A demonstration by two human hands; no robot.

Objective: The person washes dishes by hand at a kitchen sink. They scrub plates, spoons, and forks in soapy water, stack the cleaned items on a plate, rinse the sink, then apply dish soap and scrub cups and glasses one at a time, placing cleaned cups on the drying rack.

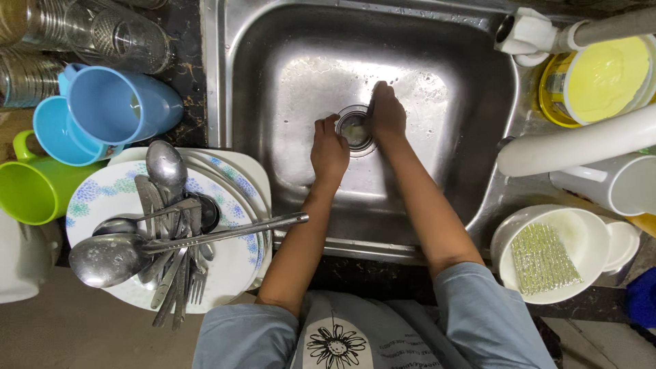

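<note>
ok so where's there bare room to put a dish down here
Bare sink floor lies all round the two hands, left and right, at the drain. Left counter is crowded: plates under cutlery, and mugs.

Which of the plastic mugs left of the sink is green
The green mug at the far left edge, handle pointing up-left. It lies below the two blue mugs, which sit closer to the sink.

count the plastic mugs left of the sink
3, all on the counter left of the sink: a blue mug on its side, a second blue mug behind it, and a green mug lower down. More may be hidden.
</note>
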